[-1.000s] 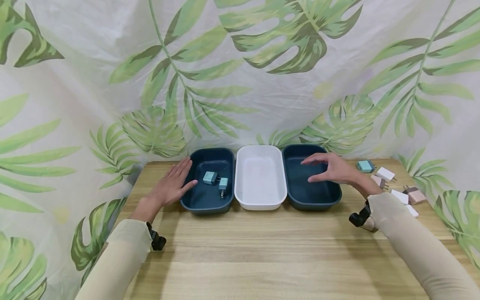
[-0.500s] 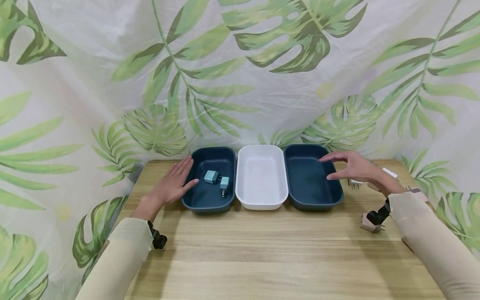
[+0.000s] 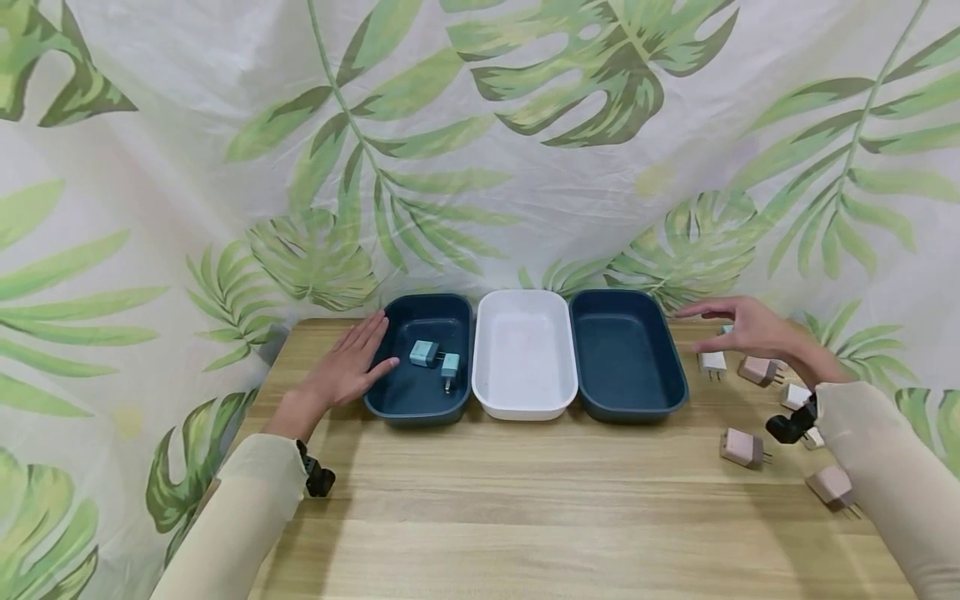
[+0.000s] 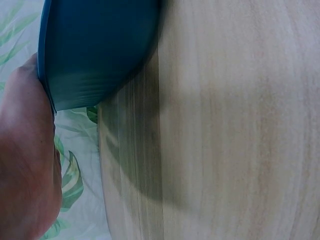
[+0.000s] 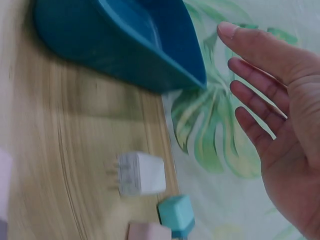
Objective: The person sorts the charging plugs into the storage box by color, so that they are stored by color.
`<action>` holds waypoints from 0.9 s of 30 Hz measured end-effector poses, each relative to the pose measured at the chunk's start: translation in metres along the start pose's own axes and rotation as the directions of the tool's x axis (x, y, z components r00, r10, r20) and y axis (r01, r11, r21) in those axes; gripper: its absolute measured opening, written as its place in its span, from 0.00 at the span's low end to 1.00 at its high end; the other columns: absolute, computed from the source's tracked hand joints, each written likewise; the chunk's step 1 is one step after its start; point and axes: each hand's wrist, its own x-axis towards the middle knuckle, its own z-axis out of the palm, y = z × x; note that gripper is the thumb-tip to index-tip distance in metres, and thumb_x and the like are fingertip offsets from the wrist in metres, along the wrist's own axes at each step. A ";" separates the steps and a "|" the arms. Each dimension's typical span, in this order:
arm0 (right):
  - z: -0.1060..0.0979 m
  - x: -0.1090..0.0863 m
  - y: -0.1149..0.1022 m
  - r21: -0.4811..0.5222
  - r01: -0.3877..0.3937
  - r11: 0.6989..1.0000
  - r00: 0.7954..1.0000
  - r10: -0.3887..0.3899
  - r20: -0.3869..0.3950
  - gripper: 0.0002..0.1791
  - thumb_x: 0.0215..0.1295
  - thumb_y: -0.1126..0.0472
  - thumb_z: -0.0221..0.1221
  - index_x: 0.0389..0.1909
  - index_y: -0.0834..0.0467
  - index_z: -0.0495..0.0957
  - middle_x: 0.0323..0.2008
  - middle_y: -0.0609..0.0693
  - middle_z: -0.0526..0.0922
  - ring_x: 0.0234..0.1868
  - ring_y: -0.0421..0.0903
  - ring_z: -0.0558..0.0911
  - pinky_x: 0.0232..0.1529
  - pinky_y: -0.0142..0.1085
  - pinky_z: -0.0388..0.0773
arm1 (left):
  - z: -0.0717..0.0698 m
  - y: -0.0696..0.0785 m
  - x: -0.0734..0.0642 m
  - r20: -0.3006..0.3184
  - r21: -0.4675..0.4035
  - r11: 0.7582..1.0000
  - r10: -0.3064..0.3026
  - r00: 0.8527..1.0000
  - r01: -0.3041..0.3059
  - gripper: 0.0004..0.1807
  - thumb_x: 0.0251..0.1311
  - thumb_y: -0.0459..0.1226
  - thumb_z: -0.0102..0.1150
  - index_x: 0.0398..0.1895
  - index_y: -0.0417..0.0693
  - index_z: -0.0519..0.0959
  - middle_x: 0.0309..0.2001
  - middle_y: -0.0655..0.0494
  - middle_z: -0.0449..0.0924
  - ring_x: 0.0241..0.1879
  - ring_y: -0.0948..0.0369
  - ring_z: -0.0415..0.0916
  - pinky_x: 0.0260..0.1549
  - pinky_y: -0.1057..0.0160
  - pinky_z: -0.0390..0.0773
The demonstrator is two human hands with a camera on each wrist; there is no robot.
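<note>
My left hand (image 3: pixel 341 367) rests with straight fingers on the left rim of a dark blue tray (image 3: pixel 411 410). Two teal charger plugs, one lying (image 3: pixel 424 352) and one with prongs toward me (image 3: pixel 450 366), are in that tray. On the other side, my right hand (image 3: pixel 753 327) hovers right of a second dark blue tray (image 3: pixel 626 358), thumb and fingers apart, holding nothing. Below it lies a white charger plug (image 5: pixel 150 172). A teal plug (image 5: pixel 176 215) and a pink plug (image 5: pixel 149 231) sit beside that one in the right wrist view.
Between the blue trays stands a white tray (image 3: pixel 525 358). More plugs lie at the right of the wooden table (image 3: pixel 525 508), among them pink ones (image 3: pixel 741 447) and a white one (image 3: pixel 795 396). A leaf-patterned cloth (image 3: pixel 525 208) hangs behind the table.
My right hand has moved right, from over the right blue tray to above the plugs beside it. The left hand has stayed on its tray rim.
</note>
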 end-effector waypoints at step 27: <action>-0.018 -0.024 0.050 -0.096 -0.108 0.989 0.992 0.113 0.051 0.34 0.60 0.60 0.77 0.68 0.62 0.80 0.66 0.65 0.81 0.65 0.55 0.80 0.53 0.45 0.82 | -0.003 0.001 -0.002 0.004 -0.011 1.000 0.005 1.000 -0.005 0.47 0.82 0.60 0.40 0.87 0.39 0.41 0.87 0.42 0.36 0.86 0.45 0.34 0.82 0.40 0.42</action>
